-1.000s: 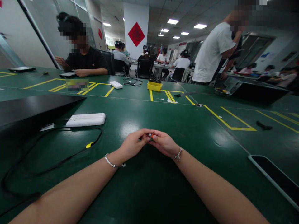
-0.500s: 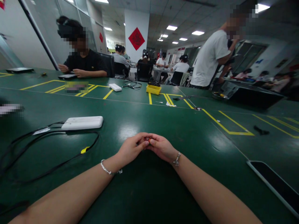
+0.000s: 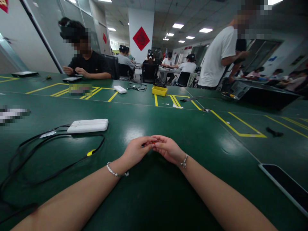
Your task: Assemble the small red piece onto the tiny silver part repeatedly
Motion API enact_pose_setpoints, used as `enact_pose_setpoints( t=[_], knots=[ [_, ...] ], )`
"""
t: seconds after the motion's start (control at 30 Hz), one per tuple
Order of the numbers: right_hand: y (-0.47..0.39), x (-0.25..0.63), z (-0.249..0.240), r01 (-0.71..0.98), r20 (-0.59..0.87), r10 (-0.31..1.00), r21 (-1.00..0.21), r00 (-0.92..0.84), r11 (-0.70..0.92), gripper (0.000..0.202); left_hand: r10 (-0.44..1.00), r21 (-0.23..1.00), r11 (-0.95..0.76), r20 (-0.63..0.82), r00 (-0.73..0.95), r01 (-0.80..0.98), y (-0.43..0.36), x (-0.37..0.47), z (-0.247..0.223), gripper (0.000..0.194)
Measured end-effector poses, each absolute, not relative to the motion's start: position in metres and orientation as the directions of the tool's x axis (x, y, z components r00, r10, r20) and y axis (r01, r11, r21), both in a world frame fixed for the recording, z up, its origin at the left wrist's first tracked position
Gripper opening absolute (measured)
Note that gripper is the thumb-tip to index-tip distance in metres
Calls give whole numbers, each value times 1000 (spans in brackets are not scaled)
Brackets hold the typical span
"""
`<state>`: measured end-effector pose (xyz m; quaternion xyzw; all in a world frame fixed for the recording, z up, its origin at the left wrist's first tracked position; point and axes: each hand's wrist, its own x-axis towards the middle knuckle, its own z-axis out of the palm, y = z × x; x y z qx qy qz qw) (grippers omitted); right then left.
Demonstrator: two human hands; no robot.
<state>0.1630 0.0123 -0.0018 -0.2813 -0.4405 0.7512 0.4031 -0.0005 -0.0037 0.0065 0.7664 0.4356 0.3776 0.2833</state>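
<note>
My left hand (image 3: 135,152) and my right hand (image 3: 169,150) meet just above the green table (image 3: 149,199), near the middle of the view. Between their fingertips they hold a small red object (image 3: 154,142), mostly covered by the fingers, too small to name. Both hands have their fingers curled and pressed together, thumbs toward each other. Each wrist carries a silver bracelet. Left of my left hand lies a white power bank (image 3: 88,125) with black cables (image 3: 54,137) looping from it.
A phone-like dark slab (image 3: 286,186) lies at the right. Farther off are a yellow basket (image 3: 159,90), a second white block (image 3: 120,89), yellow tape lines and a black computer case (image 3: 264,94). One person sits across the table; another stands at the right.
The view has shifted slightly. My fingers have moved a little around the small red object. The standing person's arm has come down from near the head.
</note>
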Motion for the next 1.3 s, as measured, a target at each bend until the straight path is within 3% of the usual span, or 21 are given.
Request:
enact_pose_setpoints(
  t=[0.3,0.53,0.73,0.87,0.97,1.03,1.1,1.2,1.3],
  knots=[
    [10,163,3,-393,-75,868,-870,-491,-297,26,877,731,-478,377,297,486,-5,1,10,25],
    [11,160,0,-379,-90,900,-886,-426,-268,23,846,634,-532,423,325,561,-6,2,5,28],
    [3,151,5,-365,-121,941,-900,-317,-239,22,886,738,-457,334,321,496,0,1,3,31],
    [12,164,11,-177,-181,970,-962,-165,-209,18,911,824,-379,253,325,422,5,-1,-1,36],
    [27,200,16,185,-113,993,-977,-13,-109,16,925,850,-334,212,316,407,7,-2,-4,33],
    [36,235,20,550,3,998,-835,61,-31,17,928,854,-320,196,317,411,8,-3,-4,31],
    [42,272,21,835,114,984,-548,134,-51,18,924,846,-323,184,337,424,8,-4,-3,27],
    [45,318,18,936,116,951,-244,286,-252,19,913,832,-327,157,376,447,7,-4,0,23],
    [45,347,11,890,59,896,-158,440,-427,22,910,805,-331,133,393,493,6,-4,1,22]
  ],
)
